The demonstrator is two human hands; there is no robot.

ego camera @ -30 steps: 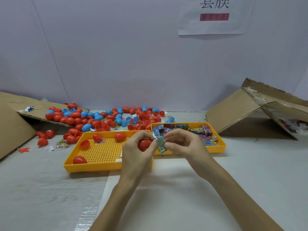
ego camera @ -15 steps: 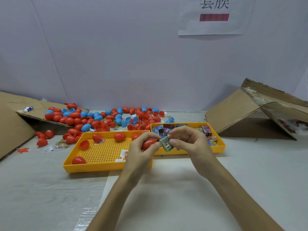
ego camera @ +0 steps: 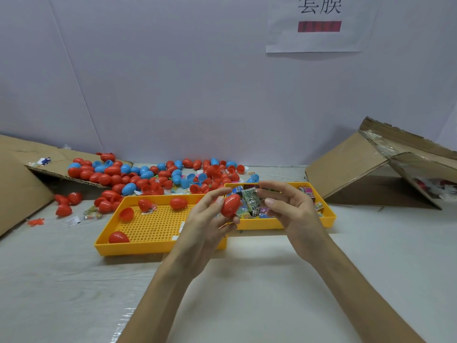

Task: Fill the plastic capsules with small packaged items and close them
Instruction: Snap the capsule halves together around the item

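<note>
Filling step. Gripping red capsule point(ego camera: 230, 205) in left hand point(ego camera: 205, 226) fingers, hovering over the join of perforated yellow tray point(ego camera: 158, 249) and packet tray point(ego camera: 331, 215). Holding green packet point(ego camera: 250, 201) tight beside capsule; right hand point(ego camera: 294, 211) fingers half-uncurling at its edge, grasp unclear. Next: tucking packet fully inside, snapping halves together. Versus half a second back: lifting higher, capsule tilting upright, right fingers spreading.
</note>
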